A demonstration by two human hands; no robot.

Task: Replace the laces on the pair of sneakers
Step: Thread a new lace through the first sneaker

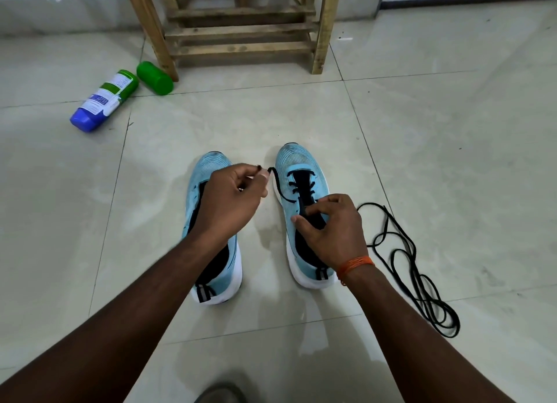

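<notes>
Two blue sneakers are standing side by side on the tiled floor (437,125), toes pointing far, in the middle of the view. The left sneaker (205,167) is lying partly under the left forearm. The right sneaker (301,164) is sitting just right of it, not touching.

Two black laces are showing. One lace (279,187) is crossing the far eyelets of the right sneaker, and its free end is running left across the gap. The left hand (232,197) is hovering over the left sneaker, fingers curled, pinching that end at its fingertips. The right hand (334,230) is holding the right sneaker at mid-tongue, fingers curled down and thumb pressing on its left side. Whether it is also pinching the lace cannot be told. One orange thread (354,264) is circling its wrist. The loose lace (437,312) is lying in loops on the floor, right of the right sneaker.

Far left, two bottles are lying down close together: a blue-capped bottle (104,99) and a green bottle (155,78). One wooden stool (241,30) is standing at the far edge.
</notes>
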